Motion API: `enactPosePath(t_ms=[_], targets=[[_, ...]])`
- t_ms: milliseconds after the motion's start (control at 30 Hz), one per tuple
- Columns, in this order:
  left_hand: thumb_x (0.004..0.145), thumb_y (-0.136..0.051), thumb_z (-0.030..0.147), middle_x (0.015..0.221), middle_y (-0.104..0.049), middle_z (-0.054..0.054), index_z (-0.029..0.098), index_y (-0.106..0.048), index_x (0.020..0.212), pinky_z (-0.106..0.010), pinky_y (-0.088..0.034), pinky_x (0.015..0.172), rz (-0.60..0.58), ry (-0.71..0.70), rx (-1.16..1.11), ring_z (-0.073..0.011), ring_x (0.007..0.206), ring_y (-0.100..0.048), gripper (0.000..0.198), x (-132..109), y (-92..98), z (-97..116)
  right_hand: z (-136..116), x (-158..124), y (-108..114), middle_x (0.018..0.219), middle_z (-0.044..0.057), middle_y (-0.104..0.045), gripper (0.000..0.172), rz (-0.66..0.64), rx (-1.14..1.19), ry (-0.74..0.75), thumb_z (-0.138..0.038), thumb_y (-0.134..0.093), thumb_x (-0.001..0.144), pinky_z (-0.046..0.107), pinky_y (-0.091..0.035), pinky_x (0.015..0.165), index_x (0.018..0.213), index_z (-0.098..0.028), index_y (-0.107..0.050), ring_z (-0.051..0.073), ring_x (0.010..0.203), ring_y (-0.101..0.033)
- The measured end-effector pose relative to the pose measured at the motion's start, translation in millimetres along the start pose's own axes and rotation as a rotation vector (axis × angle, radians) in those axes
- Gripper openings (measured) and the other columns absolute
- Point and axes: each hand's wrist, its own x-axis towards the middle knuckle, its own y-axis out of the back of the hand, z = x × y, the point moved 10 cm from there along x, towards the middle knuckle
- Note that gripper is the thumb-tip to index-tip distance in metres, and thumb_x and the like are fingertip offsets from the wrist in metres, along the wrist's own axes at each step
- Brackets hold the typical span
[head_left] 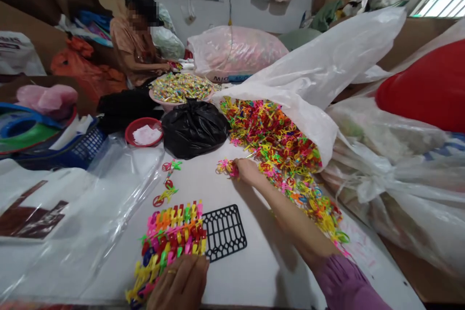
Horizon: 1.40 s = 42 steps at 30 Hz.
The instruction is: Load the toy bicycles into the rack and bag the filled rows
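A black plastic grid (225,232) lies on the white table, its right part bare. Rows of small colourful plastic toy pieces (174,232) fill its left part. My left hand (181,283) lies at its near edge, fingers bent and close together over the grid and the lowest pieces; the thumb is hidden. Farther up the table my right hand (248,172) is closed, its fingertips on a small cluster of pink, red and yellow toy pieces (225,168). Beside it, a large heap of similar pieces (272,135) spills from a white plastic sack (323,58).
A black plastic bag (196,128), a red bowl (144,131) and a full basin (183,88) stand beyond the grid. Some loose pieces (168,184) lie left of centre. Clear plastic sheeting (123,193) covers the left side. Another person (136,43) sits at the far left.
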Motion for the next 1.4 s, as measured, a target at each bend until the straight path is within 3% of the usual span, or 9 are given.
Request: enactPosePath(t_ms=[100,233,467,600,733,900,1067,1233,1400], targets=[[0.089,-0.032,0.014,0.098,-0.067,0.0,0.024,-0.061,0.104,-0.027,-0.041,0.084,-0.031,-0.074,0.01,-0.0142,0.092,-0.06,0.033,-11.1,-4.6,0.9,10.6,-1.5,1.4,0.092,0.01,-0.065,0.025,-0.005,0.016,-0.028,-0.023,-0.052,0.081,0.026,-0.039,0.069,0.104,-0.018,-0.062,0.021,0.086,-0.06],[0.086,-0.039,0.01,0.097,-0.067,-0.002,0.022,-0.062,0.102,-0.028,-0.042,0.084,-0.057,-0.05,0.049,-0.0156,0.089,-0.061,0.031,-10.6,-7.5,1.8,12.7,-6.9,14.3,0.096,0.01,-0.062,0.02,0.032,0.038,-0.024,-0.021,-0.049,0.083,0.026,-0.039,0.068,0.091,-0.018,-0.066,0.02,0.085,-0.06],[0.084,-0.052,0.011,0.088,-0.067,-0.003,0.017,-0.063,0.096,-0.033,-0.042,0.086,0.035,0.025,0.046,-0.0172,0.086,-0.06,0.017,10.2,13.9,9.0,-7.3,-57.4,29.7,0.094,0.008,-0.06,0.02,0.144,0.183,0.049,-0.022,-0.047,0.083,0.025,-0.038,0.071,0.097,-0.017,-0.061,0.017,0.083,-0.057],[0.086,-0.052,0.021,0.089,-0.066,-0.004,0.016,-0.06,0.099,-0.029,-0.044,0.084,0.006,0.03,-0.025,-0.0155,0.086,-0.06,0.016,14.8,19.9,6.5,-34.3,-91.4,21.0,0.071,0.0,-0.06,0.012,0.127,0.578,0.106,-0.023,-0.05,0.078,0.02,-0.034,0.058,0.083,-0.016,-0.058,0.011,0.062,-0.052],[0.088,-0.047,0.021,0.088,-0.065,-0.003,0.017,-0.061,0.094,-0.03,-0.044,0.082,-0.084,0.05,-0.064,-0.016,0.086,-0.059,0.015,18.8,18.4,8.0,-60.3,-116.2,3.7,0.068,-0.003,-0.056,0.011,0.139,0.861,0.117,-0.025,-0.051,0.076,0.019,-0.033,0.053,0.082,-0.017,-0.055,0.009,0.058,-0.046],[0.087,-0.049,0.02,0.084,-0.064,-0.004,0.016,-0.061,0.091,-0.03,-0.044,0.078,-0.138,0.128,-0.041,-0.0157,0.082,-0.058,0.012,21.7,12.9,3.6,-77.0,-118.8,-38.2,0.069,-0.002,-0.057,0.009,0.061,0.986,0.039,-0.025,-0.054,0.075,0.02,-0.035,0.056,0.078,-0.017,-0.051,0.011,0.062,-0.05],[0.087,-0.048,0.017,0.081,-0.065,-0.004,0.017,-0.063,0.089,-0.03,-0.044,0.074,-0.127,0.06,0.09,-0.0165,0.08,-0.059,0.015,21.3,8.7,11.2,-102.4,-111.5,-28.7,0.073,-0.001,-0.057,0.012,0.119,0.912,0.165,-0.028,-0.043,0.085,0.021,-0.036,0.06,0.085,-0.019,-0.049,0.012,0.065,-0.051],[0.085,-0.053,0.028,0.088,-0.064,-0.005,0.018,-0.064,0.088,-0.032,-0.046,0.076,-0.057,0.292,-0.016,-0.0174,0.082,-0.058,0.015,18.7,18.2,-7.3,-114.0,-114.5,-25.5,0.08,0.002,-0.057,0.008,0.123,0.698,0.222,-0.02,-0.04,0.085,0.023,-0.036,0.063,0.088,-0.019,-0.047,0.014,0.071,-0.051],[0.084,-0.054,0.029,0.1,-0.061,-0.008,0.016,-0.059,0.104,-0.035,-0.045,0.087,0.077,0.493,-0.178,-0.0193,0.097,-0.056,0.024,38.7,39.2,-56.7,-112.4,-116.7,-25.8,0.081,0.002,-0.057,0.009,0.125,0.706,0.265,-0.02,-0.038,0.086,0.023,-0.037,0.065,0.09,-0.019,-0.046,0.015,0.073,-0.052]])
